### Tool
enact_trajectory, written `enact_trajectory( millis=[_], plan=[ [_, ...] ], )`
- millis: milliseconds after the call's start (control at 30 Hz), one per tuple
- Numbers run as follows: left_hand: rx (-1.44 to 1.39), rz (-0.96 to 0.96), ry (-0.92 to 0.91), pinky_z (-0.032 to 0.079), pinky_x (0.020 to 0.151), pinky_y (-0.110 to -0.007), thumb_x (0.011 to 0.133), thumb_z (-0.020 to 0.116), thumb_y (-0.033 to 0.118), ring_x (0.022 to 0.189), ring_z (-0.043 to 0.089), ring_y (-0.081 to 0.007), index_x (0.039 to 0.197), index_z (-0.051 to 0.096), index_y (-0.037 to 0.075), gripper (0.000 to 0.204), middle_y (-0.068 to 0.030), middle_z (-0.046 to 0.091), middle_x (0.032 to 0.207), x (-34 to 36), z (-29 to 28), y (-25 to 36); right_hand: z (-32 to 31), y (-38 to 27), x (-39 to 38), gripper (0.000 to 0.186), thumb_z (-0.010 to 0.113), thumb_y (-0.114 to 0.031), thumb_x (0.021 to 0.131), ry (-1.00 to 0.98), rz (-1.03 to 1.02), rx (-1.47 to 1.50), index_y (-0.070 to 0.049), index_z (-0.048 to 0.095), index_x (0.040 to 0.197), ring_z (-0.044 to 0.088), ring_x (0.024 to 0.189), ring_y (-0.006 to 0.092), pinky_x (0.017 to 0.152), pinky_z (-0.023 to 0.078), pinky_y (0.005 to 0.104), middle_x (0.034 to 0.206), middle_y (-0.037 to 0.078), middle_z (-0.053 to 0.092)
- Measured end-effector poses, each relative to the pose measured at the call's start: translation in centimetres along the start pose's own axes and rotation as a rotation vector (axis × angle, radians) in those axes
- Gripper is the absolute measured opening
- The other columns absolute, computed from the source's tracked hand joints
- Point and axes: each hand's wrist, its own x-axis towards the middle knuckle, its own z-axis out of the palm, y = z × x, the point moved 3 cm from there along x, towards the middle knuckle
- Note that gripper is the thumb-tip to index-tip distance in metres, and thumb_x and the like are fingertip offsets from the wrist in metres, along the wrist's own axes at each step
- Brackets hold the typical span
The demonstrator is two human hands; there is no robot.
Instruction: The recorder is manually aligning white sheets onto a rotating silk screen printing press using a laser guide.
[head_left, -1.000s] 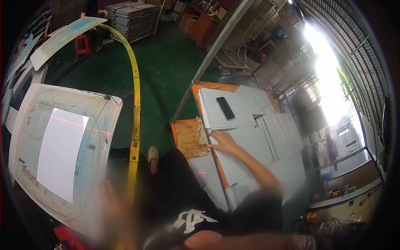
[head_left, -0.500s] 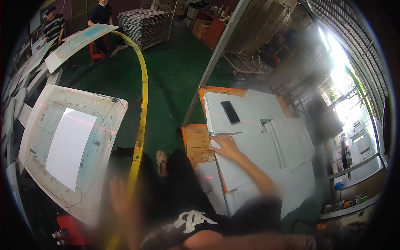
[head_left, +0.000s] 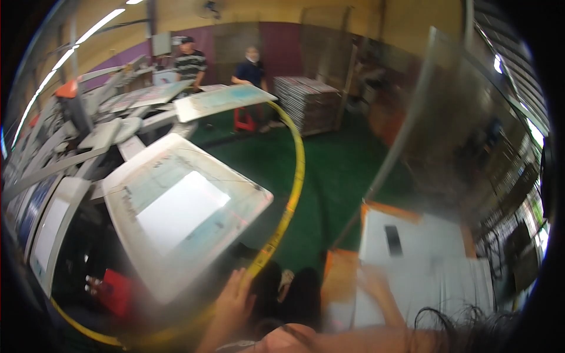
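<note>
Our left hand is spread open against the yellow rail; our right hand (blurred, grip unclear) rests on the white sheets at four o'clock. Stacking looks unfinished. Beyond, the printing frame.

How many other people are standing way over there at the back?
2. One person in a striped shirt stands at the far left by the printing frames. Another person in a dark top stands just right of them, behind the red stool. More may be hidden behind the machines.
</note>
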Motion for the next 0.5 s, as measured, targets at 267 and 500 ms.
enact_trajectory(
  millis=[267, 500],
  plan=[
    [-0.004, 0.055, -0.03, 0.044, 0.099, -0.043, 0.079, 0.068, 0.014, 0.124, 0.047, -0.038, 0.134, 0.043, 0.004, 0.062, -0.0183, 0.044, 0.136, -1.0, 1.1, 0.3, -1.2, -0.7, 0.9, 0.046, 0.07, -0.038, 0.076, -0.031, -0.025, 0.073, -0.008, 0.064, 0.111, 0.058, 0.106, 0.0274, 0.097, 0.036, 0.0434, 0.111, 0.011, 0.064],
    [-0.11, 0.106, -0.051, 0.041, 0.102, -0.043, 0.083, 0.065, 0.016, 0.127, 0.044, -0.0363, 0.137, 0.041, 0.005, 0.06, -0.0183, 0.043, 0.138, -1.1, 3.3, 0.3, -5.3, -1.3, 0.6, 0.013, 0.056, -0.019, 0.081, 0.374, -0.272, -0.09, -0.007, 0.057, 0.077, 0.056, 0.063, 0.0299, 0.057, 0.041, 0.0422, 0.071, 0.011, 0.054]
  ],
)
